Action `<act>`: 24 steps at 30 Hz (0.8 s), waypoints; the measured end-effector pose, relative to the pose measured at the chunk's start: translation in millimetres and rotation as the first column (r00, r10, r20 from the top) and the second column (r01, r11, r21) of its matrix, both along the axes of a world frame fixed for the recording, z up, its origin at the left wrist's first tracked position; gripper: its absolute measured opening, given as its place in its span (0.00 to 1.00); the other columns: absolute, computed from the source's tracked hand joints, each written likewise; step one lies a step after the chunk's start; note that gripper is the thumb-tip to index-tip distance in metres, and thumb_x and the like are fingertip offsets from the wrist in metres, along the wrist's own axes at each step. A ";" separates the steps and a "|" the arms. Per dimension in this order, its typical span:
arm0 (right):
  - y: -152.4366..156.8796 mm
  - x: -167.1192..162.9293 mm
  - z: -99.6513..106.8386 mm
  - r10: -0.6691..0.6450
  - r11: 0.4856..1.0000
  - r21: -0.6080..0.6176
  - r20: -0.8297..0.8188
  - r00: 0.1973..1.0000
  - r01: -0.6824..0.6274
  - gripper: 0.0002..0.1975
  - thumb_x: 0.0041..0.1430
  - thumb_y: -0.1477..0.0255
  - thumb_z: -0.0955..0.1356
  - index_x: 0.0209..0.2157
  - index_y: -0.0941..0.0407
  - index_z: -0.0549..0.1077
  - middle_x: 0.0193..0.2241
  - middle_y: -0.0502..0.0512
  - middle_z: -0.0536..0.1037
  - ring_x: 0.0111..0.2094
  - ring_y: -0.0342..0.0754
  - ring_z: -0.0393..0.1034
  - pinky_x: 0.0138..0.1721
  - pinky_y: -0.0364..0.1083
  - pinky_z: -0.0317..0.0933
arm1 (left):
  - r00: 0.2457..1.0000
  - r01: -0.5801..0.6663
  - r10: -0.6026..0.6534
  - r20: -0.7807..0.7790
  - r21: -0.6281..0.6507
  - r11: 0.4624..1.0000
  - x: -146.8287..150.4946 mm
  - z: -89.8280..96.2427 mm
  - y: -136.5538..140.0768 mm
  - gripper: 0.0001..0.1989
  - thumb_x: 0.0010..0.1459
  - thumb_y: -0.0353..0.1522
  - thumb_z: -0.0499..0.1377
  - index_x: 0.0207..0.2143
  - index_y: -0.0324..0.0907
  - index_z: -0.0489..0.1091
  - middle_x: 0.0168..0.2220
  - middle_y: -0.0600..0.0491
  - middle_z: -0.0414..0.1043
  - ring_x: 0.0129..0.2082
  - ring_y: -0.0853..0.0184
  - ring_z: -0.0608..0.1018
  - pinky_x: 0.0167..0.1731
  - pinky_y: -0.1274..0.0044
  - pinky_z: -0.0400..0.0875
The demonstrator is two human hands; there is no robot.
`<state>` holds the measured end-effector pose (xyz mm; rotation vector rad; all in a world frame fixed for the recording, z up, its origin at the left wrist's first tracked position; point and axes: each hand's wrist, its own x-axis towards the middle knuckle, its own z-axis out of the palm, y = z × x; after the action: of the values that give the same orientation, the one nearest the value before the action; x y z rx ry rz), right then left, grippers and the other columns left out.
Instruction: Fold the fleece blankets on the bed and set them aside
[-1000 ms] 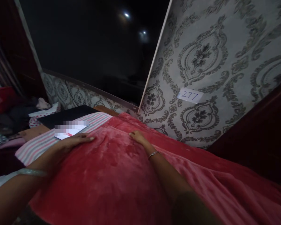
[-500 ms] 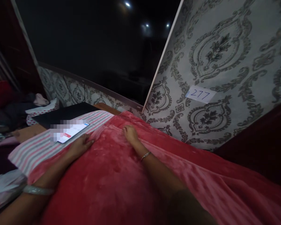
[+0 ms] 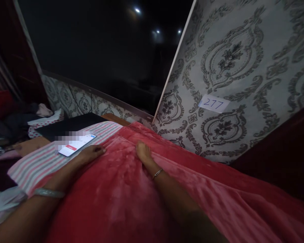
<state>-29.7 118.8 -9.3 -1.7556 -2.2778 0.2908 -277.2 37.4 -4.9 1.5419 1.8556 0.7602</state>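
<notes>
A red plush blanket (image 3: 111,189) covers the surface in front of me, with fine creases running between my two hands. My left hand (image 3: 92,154), a pale bangle at its wrist, is closed with its fingertips pressed into the cloth near the striped edge. Farther right, my right hand (image 3: 143,152) is curled into the blanket, its fingers gripping a fold. Just beyond my left hand, a phone (image 3: 77,145) with a lit screen lies on a striped cloth (image 3: 38,165) in pink, grey and white.
A large dark television screen (image 3: 103,50) stands behind. Damask wallpaper (image 3: 230,60) bears a paper marked 277 (image 3: 214,103). A black flat panel (image 3: 68,125) lies past the striped cloth, and piled clothes (image 3: 15,118) sit at the left. Dark red wood (image 3: 281,158) borders the right.
My left hand has shifted slightly to the right and its fingers have drawn together. My right hand has moved a little toward me, and the blanket between them is more creased.
</notes>
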 end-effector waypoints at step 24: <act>32.5 29.8 -2.7 0.160 0.973 -0.117 -0.284 0.945 -0.199 0.12 0.63 0.61 0.69 0.38 0.55 0.76 0.32 0.48 0.79 0.33 0.43 0.71 0.34 0.39 0.60 | 0.853 -0.138 0.120 -0.508 0.004 0.990 2.7 -9.0 17.9 0.19 0.59 0.42 0.45 0.35 0.41 0.71 0.38 0.40 0.77 0.40 0.54 0.79 0.37 0.71 0.68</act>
<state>0.1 151.3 -12.1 -1.4613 -2.2612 0.7043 -274.5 55.3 -13.8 1.7268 2.3583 0.3900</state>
